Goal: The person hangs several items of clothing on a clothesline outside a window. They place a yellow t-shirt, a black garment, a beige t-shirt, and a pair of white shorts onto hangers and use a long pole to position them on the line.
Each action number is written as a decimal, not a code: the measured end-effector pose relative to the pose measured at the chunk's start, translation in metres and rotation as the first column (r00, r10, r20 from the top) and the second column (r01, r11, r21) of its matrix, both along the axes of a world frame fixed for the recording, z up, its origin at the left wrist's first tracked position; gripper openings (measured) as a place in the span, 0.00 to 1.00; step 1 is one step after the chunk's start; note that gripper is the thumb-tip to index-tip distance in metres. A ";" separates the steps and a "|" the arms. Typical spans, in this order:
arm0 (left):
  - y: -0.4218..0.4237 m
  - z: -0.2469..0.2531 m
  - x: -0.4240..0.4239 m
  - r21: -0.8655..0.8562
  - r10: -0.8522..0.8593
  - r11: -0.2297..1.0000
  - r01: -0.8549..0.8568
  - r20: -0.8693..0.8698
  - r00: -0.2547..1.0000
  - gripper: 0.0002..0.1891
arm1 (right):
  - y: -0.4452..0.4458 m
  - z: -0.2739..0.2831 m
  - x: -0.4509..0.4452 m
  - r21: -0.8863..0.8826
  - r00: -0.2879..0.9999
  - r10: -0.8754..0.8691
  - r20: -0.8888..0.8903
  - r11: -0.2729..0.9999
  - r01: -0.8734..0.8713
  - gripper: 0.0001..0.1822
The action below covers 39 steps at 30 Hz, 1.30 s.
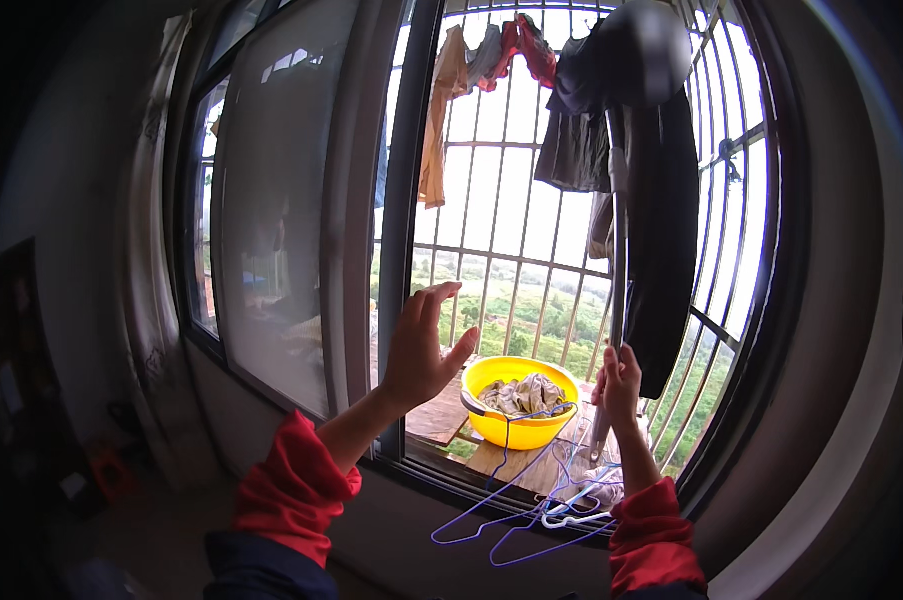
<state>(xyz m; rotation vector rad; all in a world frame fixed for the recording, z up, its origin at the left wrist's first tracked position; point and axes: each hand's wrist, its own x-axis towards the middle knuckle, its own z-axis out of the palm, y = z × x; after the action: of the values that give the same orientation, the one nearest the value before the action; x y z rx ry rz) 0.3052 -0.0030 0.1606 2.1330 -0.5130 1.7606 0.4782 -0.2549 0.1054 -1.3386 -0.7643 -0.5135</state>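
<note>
My right hand grips the lower part of a long metal pole that stands nearly upright in the open window. The pole's upper end reaches dark garments hung high by the window bars, partly behind a blurred round spot. My left hand is raised with its fingers apart and holds nothing. Beyond it, a yellow plastic basin holds crumpled greyish cloth. Several wire clothes hangers, purple, blue and white, lie across the window sill in front of the basin.
Metal security bars enclose the ledge, where wooden boards support the basin. Orange-brown trousers, red clothing and long black trousers hang there. A sliding window panel and a curtain are at left.
</note>
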 end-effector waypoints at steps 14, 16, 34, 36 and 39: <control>0.002 -0.013 -0.013 -0.085 -0.011 0.996 0.005 -0.074 0.997 0.25 | 0.019 0.112 0.009 -0.061 0.975 -0.204 0.092 0.976 0.210 0.12; 0.002 -0.013 -0.016 -0.089 -0.004 0.996 -0.003 -0.080 0.997 0.26 | 0.028 0.127 0.010 -0.074 0.943 -0.306 0.128 0.946 0.317 0.13; 0.021 -0.035 -0.046 -0.142 0.076 0.985 -0.096 -0.139 0.987 0.25 | 0.059 0.177 0.038 -0.183 0.769 -0.612 0.182 0.747 0.639 0.14; 0.023 -0.038 -0.049 -0.187 0.057 0.978 -0.088 -0.163 0.985 0.24 | 0.056 0.179 0.037 -0.174 0.795 -0.585 0.159 0.776 0.606 0.15; 0.027 -0.044 -0.051 -0.206 0.048 0.975 -0.087 -0.189 0.981 0.24 | 0.048 0.187 0.035 -0.214 0.778 -0.615 0.129 0.748 0.628 0.15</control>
<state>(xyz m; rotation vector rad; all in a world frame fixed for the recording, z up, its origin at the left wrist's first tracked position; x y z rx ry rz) 0.2542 0.0239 0.1162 2.1525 -0.1950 1.5537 0.5135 -0.2072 0.2926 -1.8306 -0.4043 -1.0133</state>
